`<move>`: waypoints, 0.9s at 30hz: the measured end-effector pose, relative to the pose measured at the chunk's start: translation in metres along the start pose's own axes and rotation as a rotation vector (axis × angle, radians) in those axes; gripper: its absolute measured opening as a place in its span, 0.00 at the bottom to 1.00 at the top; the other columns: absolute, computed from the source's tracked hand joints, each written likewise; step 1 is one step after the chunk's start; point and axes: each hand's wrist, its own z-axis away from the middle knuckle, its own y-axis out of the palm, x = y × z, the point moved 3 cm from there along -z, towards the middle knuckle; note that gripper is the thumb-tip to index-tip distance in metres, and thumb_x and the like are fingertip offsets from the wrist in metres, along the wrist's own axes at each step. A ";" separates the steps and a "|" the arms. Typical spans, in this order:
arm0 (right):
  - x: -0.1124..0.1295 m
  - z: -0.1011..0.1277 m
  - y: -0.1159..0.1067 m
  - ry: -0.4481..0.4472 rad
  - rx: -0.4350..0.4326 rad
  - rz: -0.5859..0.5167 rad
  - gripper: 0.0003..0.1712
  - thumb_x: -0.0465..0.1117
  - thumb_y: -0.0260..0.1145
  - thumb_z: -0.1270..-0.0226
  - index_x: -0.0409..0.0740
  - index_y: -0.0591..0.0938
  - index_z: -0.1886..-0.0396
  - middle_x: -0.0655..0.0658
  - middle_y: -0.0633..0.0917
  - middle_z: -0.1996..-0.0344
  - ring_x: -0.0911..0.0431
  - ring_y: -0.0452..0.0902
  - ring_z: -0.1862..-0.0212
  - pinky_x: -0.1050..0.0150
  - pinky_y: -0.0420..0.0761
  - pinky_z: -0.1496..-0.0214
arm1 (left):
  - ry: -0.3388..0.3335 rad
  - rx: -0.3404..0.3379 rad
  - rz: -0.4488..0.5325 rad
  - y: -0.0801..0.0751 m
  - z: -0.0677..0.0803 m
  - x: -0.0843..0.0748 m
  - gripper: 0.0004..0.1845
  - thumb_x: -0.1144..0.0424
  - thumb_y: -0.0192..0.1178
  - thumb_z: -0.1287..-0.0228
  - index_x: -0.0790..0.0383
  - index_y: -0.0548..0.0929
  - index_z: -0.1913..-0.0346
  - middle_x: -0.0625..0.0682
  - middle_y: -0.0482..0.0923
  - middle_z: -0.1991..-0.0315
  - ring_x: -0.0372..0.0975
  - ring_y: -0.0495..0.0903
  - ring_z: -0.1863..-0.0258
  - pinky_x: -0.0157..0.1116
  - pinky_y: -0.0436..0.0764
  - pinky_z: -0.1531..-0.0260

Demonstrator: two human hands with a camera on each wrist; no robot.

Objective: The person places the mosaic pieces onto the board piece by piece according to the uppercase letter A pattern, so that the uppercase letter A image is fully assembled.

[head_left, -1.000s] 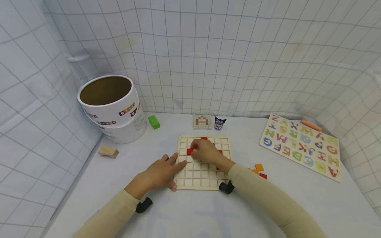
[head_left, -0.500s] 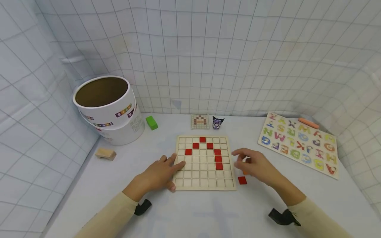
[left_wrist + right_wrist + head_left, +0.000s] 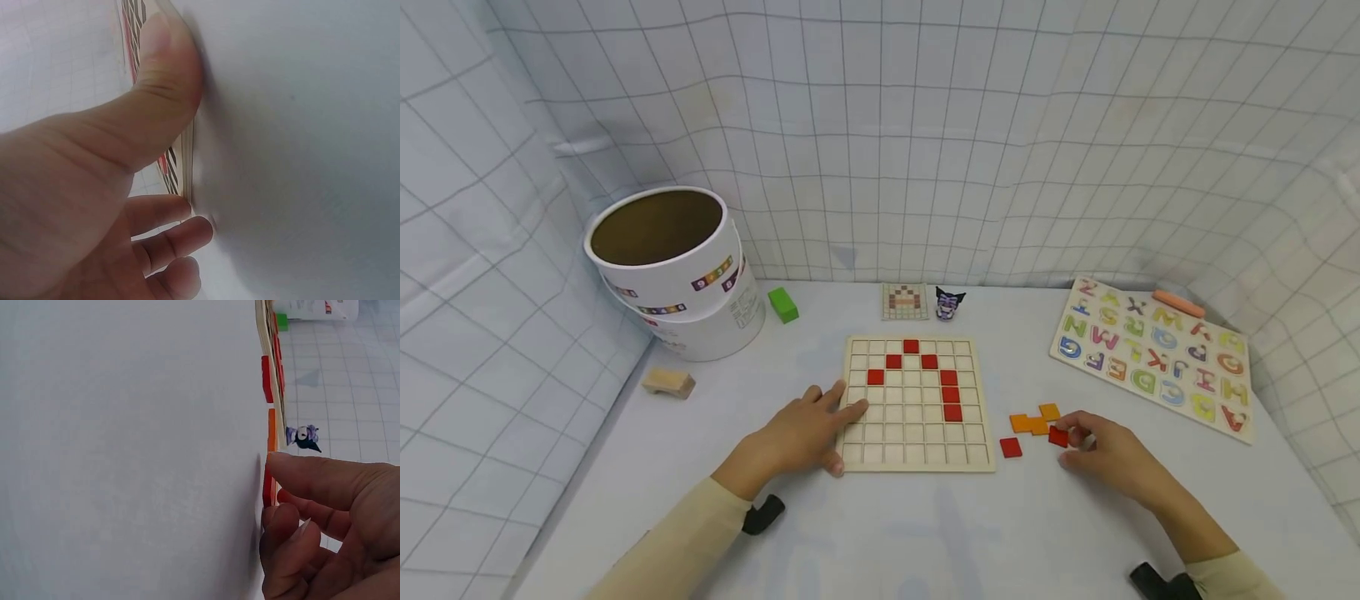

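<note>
A square wooden grid board lies on the table with several red tiles set in its cells. My left hand rests at the board's left edge, fingers spread, with the index finger over the cells; its thumb lies along the board's edge in the left wrist view. To the right of the board, my right hand has its thumb and fingertips around a loose red tile close to the tabletop. Just left of it lie several orange tiles and another red tile.
Behind the board are a small pattern card and a purple-and-black figure. An alphabet board lies at right, with an orange stick behind it. A white bucket, green block and wooden block stand left.
My right hand has left the board and moved right to the loose tiles, its fingers now at a red one. My left hand stays at the board's edge.
</note>
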 end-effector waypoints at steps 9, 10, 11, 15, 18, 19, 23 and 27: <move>-0.002 -0.004 -0.002 -0.018 -0.049 0.086 0.16 0.41 0.74 0.36 0.45 0.84 0.50 0.46 0.81 0.58 0.52 0.72 0.58 0.63 0.75 0.62 | 0.006 0.004 -0.012 -0.001 -0.001 -0.002 0.51 0.44 0.76 0.51 0.45 0.65 0.22 0.64 0.55 0.21 0.57 0.66 0.33 0.53 0.72 0.38; -0.002 -0.005 -0.002 -0.025 -0.054 0.092 0.15 0.41 0.74 0.36 0.45 0.85 0.50 0.46 0.81 0.57 0.52 0.73 0.59 0.62 0.75 0.62 | 0.008 0.004 -0.020 -0.002 -0.001 -0.003 0.51 0.44 0.76 0.51 0.46 0.65 0.22 0.64 0.55 0.21 0.57 0.66 0.33 0.53 0.72 0.38; -0.001 -0.005 -0.003 -0.029 -0.058 0.095 0.14 0.40 0.73 0.36 0.45 0.85 0.52 0.46 0.82 0.57 0.52 0.73 0.59 0.62 0.75 0.62 | 0.010 0.004 -0.028 -0.002 -0.001 -0.004 0.51 0.44 0.76 0.51 0.46 0.65 0.22 0.64 0.55 0.21 0.57 0.66 0.32 0.53 0.73 0.39; 0.001 -0.006 -0.004 -0.049 -0.061 0.110 0.10 0.38 0.73 0.36 0.46 0.85 0.55 0.47 0.82 0.58 0.53 0.73 0.61 0.64 0.76 0.63 | 0.014 0.008 -0.038 -0.003 0.000 -0.006 0.52 0.45 0.76 0.50 0.47 0.65 0.22 0.65 0.56 0.21 0.57 0.66 0.32 0.52 0.73 0.39; 0.002 -0.007 -0.005 -0.062 -0.061 0.122 0.10 0.37 0.73 0.37 0.47 0.85 0.56 0.47 0.82 0.59 0.53 0.73 0.62 0.64 0.76 0.64 | 0.009 0.014 -0.027 -0.004 0.001 -0.007 0.51 0.46 0.77 0.51 0.47 0.65 0.22 0.65 0.56 0.21 0.57 0.66 0.32 0.53 0.73 0.39; 0.002 -0.007 -0.005 -0.064 -0.061 0.124 0.10 0.37 0.73 0.37 0.47 0.85 0.56 0.47 0.82 0.59 0.53 0.73 0.62 0.65 0.76 0.64 | 0.008 0.016 -0.026 -0.004 0.001 -0.007 0.51 0.46 0.77 0.51 0.47 0.65 0.22 0.65 0.56 0.21 0.57 0.66 0.32 0.52 0.73 0.39; 0.002 -0.008 -0.005 -0.076 -0.061 0.134 0.11 0.37 0.74 0.38 0.47 0.86 0.56 0.48 0.83 0.58 0.53 0.73 0.61 0.65 0.76 0.64 | 0.001 0.019 -0.028 -0.004 0.001 -0.006 0.52 0.45 0.76 0.50 0.47 0.65 0.21 0.64 0.55 0.21 0.57 0.65 0.31 0.53 0.72 0.38; 0.004 -0.012 -0.006 -0.128 -0.024 0.130 0.14 0.37 0.75 0.38 0.46 0.85 0.53 0.49 0.82 0.62 0.53 0.73 0.61 0.66 0.76 0.62 | -0.005 0.016 -0.024 -0.004 0.002 -0.004 0.51 0.45 0.76 0.50 0.46 0.65 0.22 0.64 0.55 0.21 0.57 0.64 0.31 0.53 0.72 0.37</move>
